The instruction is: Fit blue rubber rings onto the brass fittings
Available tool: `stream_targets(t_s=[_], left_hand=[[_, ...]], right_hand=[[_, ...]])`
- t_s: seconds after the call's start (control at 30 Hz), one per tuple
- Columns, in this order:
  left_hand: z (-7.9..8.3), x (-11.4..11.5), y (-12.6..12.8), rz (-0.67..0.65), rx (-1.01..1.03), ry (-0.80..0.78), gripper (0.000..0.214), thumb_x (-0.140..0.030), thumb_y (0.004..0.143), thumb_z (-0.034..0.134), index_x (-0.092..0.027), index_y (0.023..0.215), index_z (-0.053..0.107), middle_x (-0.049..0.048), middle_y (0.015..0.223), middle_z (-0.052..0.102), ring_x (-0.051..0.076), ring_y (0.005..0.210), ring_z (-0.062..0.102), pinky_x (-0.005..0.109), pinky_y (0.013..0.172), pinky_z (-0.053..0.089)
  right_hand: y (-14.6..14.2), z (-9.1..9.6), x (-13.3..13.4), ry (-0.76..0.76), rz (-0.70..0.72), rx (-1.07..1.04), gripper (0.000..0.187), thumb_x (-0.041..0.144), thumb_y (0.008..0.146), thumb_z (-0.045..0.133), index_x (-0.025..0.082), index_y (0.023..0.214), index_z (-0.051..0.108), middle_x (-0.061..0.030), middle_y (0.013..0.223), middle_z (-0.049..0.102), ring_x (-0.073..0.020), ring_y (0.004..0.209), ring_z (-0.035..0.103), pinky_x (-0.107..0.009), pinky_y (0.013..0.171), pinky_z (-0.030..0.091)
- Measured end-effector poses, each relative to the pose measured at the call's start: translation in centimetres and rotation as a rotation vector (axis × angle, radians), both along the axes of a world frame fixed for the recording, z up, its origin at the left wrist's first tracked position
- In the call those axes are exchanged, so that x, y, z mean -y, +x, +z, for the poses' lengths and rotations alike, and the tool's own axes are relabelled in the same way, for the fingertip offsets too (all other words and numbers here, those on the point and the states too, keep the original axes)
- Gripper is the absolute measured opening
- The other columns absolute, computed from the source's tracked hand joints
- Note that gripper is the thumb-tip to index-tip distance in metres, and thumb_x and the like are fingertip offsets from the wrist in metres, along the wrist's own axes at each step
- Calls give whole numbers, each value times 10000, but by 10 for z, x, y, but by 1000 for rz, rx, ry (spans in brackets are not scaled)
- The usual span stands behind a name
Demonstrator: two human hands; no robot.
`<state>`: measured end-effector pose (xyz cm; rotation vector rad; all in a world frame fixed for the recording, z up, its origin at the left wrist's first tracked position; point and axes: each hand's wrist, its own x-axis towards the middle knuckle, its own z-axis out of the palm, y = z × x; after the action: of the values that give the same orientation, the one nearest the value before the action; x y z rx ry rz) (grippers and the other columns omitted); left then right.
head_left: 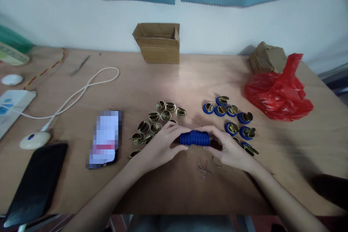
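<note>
A stack of blue rings [194, 138] lies sideways between my two hands, just above the table. My left hand [165, 141] grips its left end between thumb and fingers. From the other side, my right hand [225, 146] pinches the right end. Left of the stack sit several brass-coloured round pieces with raised flaps [165, 115]. To the right are several similar pieces with blue rims [232, 128], some partly hidden by my right hand. Below the stack, thin clear loops [203, 165] rest on the wood.
An open cardboard box [160, 50] stands by the wall. At the right are a red plastic bag [277, 96] and a crumpled brown box [266, 58]. On the left lie a lit phone [106, 137], a black phone [36, 181], a white cable [81, 92], a power strip [16, 107] and tweezers [79, 66].
</note>
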<state>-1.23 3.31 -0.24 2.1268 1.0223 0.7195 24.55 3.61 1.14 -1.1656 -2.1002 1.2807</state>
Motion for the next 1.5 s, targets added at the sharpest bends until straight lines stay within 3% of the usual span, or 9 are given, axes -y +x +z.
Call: stream_targets(t_s=[0.27,0.4,0.53,0.8,1.13,1.5], left_hand=[[-1,0,1,9,32,17,424,-144,871,714,-253,1258,577,56,1174,705,251,1063,580,465,941,514],[-1,1,2,29,33,23,377,-144,875,709,-224,1223,588,59,1147,706,236,1036,565,443,934,510],[-1,2,4,39,34,19,333,-154,893,692,-212,1207,595,62,1145,698,233,1039,554,439,951,497],[-9,2,5,23,-2,89,505,-177,884,720,-224,1351,535,78,1233,674,247,1095,529,450,982,487],[-10,2,9,81,3,125,434,-201,855,758,-216,1263,609,56,1170,720,230,988,538,418,921,511],[-16,4,10,198,11,184,515,-222,810,806,-259,1292,628,45,1113,755,209,881,652,383,834,580]], right_hand=[[2,1,-2,45,27,79,523,197,921,641,295,1417,504,-54,1336,655,-210,1032,707,-391,925,603],[3,-4,-3,74,39,80,574,223,940,625,301,1477,438,-64,1454,583,-233,1166,670,-407,981,578],[2,-8,-3,118,56,52,528,277,954,633,290,1452,458,-67,1421,608,-244,1253,620,-433,1057,523],[1,-13,-5,180,91,-14,485,285,970,615,286,1431,464,-74,1399,609,-235,1292,582,-440,1100,486],[-1,-15,-7,199,66,-38,477,276,934,676,261,1391,539,-80,1345,657,-242,1237,627,-460,1076,510],[-2,-23,-4,207,18,-51,550,268,950,636,295,1469,456,-90,1461,575,-280,1345,552,-546,1133,445]])
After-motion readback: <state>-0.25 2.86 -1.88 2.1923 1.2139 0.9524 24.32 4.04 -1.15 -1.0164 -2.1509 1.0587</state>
